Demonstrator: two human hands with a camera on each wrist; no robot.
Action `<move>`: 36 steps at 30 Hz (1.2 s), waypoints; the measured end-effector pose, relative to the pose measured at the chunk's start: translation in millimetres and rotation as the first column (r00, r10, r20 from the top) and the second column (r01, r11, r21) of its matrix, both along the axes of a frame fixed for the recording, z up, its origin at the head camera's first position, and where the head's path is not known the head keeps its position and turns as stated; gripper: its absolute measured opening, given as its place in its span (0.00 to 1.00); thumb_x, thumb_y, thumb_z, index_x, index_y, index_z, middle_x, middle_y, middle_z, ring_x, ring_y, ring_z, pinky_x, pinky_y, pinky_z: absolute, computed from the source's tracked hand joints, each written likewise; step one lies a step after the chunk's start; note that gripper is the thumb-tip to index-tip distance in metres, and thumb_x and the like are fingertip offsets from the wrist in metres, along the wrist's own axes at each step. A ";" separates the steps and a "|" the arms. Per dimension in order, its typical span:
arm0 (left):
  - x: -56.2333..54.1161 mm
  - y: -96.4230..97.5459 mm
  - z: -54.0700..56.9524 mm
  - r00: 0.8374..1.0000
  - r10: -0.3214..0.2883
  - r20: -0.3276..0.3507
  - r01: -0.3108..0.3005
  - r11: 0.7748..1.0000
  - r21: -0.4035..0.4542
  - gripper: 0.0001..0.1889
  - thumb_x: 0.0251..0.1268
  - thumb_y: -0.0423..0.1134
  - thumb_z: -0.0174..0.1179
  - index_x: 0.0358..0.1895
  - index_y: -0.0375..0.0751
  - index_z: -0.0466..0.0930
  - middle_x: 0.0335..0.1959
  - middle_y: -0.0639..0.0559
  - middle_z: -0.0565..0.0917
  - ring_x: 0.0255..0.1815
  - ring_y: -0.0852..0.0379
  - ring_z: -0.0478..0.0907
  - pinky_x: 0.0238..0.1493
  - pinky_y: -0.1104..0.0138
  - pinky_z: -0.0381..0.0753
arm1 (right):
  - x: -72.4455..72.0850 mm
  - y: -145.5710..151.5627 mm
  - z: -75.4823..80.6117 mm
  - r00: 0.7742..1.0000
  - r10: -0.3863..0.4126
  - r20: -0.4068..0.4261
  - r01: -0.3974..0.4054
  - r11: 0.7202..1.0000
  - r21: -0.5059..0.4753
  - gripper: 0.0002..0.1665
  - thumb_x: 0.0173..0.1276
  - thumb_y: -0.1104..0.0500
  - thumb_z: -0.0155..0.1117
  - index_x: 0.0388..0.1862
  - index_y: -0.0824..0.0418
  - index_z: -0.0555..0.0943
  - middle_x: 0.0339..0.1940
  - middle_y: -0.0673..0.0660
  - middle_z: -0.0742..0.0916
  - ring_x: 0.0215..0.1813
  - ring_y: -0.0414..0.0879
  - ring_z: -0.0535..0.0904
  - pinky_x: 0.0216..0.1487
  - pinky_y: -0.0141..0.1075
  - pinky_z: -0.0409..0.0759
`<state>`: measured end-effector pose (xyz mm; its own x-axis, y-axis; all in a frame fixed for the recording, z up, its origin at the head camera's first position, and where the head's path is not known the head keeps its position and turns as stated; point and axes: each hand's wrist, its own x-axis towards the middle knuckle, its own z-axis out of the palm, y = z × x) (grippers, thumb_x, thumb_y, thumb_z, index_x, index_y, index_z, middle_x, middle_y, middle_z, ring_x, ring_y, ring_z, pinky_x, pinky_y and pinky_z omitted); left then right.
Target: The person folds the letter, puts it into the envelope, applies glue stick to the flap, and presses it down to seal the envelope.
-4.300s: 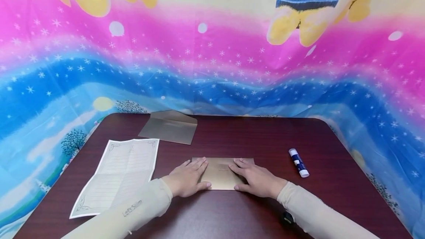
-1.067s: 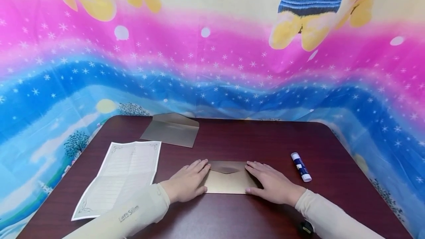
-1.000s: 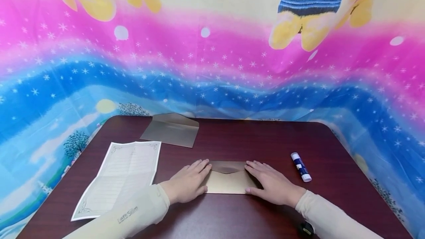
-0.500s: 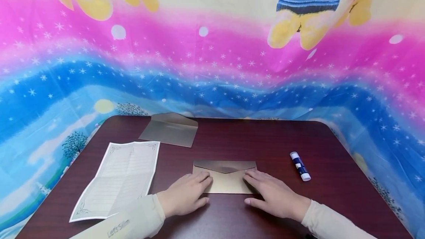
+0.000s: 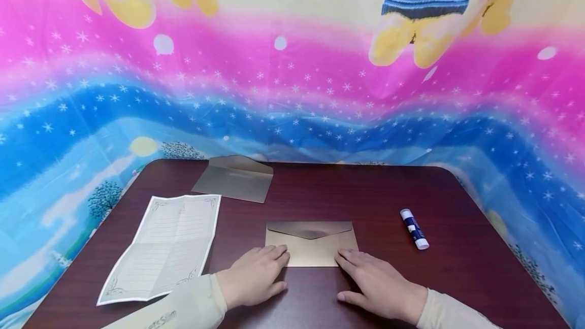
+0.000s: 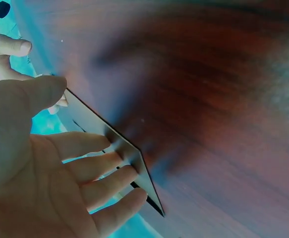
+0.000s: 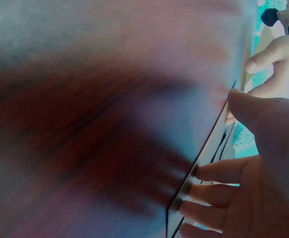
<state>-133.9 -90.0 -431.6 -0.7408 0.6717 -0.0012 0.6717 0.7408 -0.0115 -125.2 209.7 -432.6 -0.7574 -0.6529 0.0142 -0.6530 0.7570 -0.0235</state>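
A gold envelope (image 5: 313, 254) lies on the table in front of me, its pointed flap (image 5: 311, 229) folded down toward me and looking darker than the body. My left hand (image 5: 257, 276) rests its fingertips on the near left part of the envelope, thumb out on the table side. Mirroring it, my right hand (image 5: 378, 283) touches the near right corner with its fingertips, thumb spread away. Both wrist views show the fingers extended and only lightly bent over the envelope's near edge. Neither hand grips anything.
A creased, lined sheet of letter paper (image 5: 169, 237) lies left, partly under the left sleeve. Behind it is another envelope (image 5: 237, 182), flap unfolded. A glue stick (image 5: 414, 229) lies at right on the dark red table (image 5: 347, 187). A patterned cloth (image 5: 292, 90) hangs behind.
Earlier both hands lay across the envelope's sides, covering the flap's ends. They have drawn back toward me to its near edge, so the whole flap shows. The envelope has barely moved over the last second.
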 end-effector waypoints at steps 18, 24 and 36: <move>-30.7 15.0 8.3 0.979 0.125 0.164 -0.120 0.992 -0.039 0.36 0.68 0.59 0.60 0.71 0.38 0.72 0.74 0.44 0.72 0.72 0.46 0.73 0.64 0.51 0.79 | -40.0 -8.0 6.7 0.960 -0.156 0.233 0.176 0.982 -0.067 0.42 0.73 0.34 0.57 0.70 0.65 0.74 0.71 0.64 0.78 0.72 0.59 0.75 0.67 0.55 0.76; -42.7 18.5 11.3 0.969 0.157 0.193 -0.150 0.987 -0.049 0.34 0.70 0.57 0.60 0.72 0.39 0.71 0.75 0.44 0.71 0.74 0.47 0.71 0.65 0.51 0.78 | -54.1 -9.4 4.6 0.950 -0.186 0.249 0.210 0.975 -0.077 0.41 0.73 0.35 0.58 0.70 0.65 0.75 0.71 0.64 0.78 0.73 0.60 0.74 0.69 0.56 0.75; -68.3 22.2 10.7 0.948 0.219 0.230 -0.216 0.976 -0.037 0.33 0.71 0.56 0.59 0.73 0.40 0.70 0.75 0.46 0.71 0.75 0.47 0.69 0.68 0.49 0.75 | -77.0 -13.3 1.4 0.952 -0.205 0.225 0.230 0.969 -0.093 0.40 0.74 0.37 0.58 0.70 0.66 0.74 0.73 0.66 0.76 0.75 0.61 0.71 0.71 0.56 0.72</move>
<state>-202.1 -67.8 -420.9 -0.8474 0.4935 -0.1961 0.4796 0.8698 0.1162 -202.2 196.4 -431.1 -0.8747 -0.4751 -0.0961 -0.4428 0.8638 -0.2404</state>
